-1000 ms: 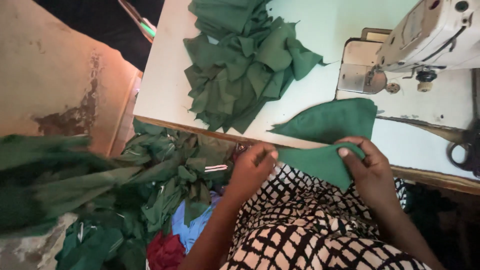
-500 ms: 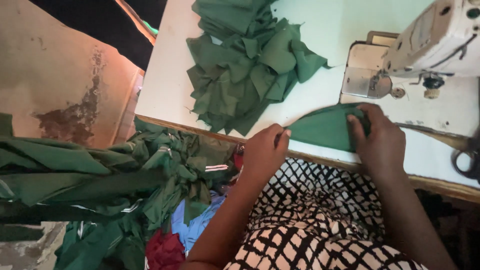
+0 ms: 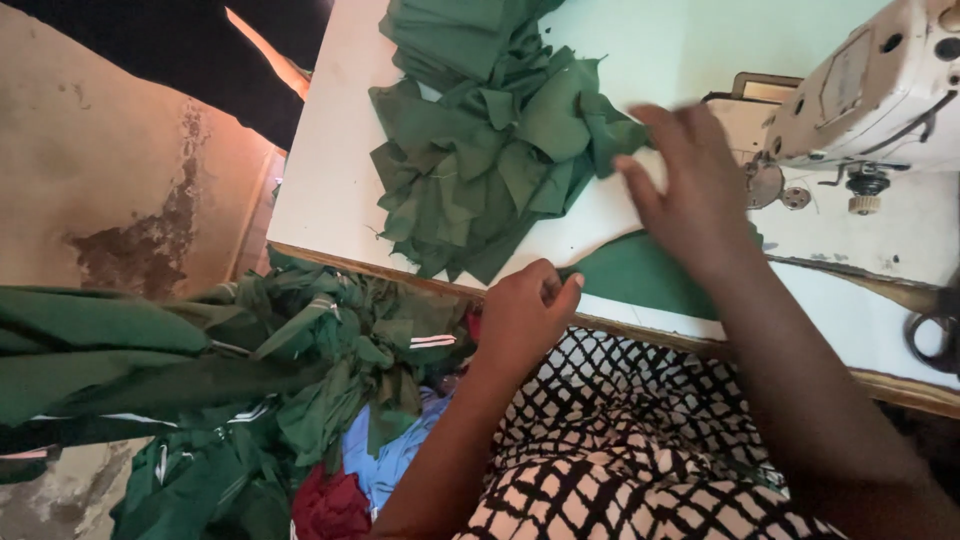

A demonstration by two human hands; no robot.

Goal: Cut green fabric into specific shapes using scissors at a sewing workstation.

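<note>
A flat green fabric piece (image 3: 635,280) lies on the white table (image 3: 330,190) near its front edge. My left hand (image 3: 525,315) pinches that piece's left corner at the table edge. My right hand (image 3: 690,195) hovers above the piece with fingers spread, blurred, reaching toward the pile of cut green fabric pieces (image 3: 480,140). It holds nothing that I can see. A cream sewing machine (image 3: 870,90) stands just right of my right hand.
A heap of green garments (image 3: 200,370) with white stripes lies at the lower left, with blue and red cloth (image 3: 385,460) beneath. Scissors (image 3: 935,335) rest at the table's right edge. My black-and-white patterned lap (image 3: 620,450) sits below the table.
My right hand has lifted off the green piece and moved up-left toward the pile. The piece now lies flat on the table. My left hand stays at its corner.
</note>
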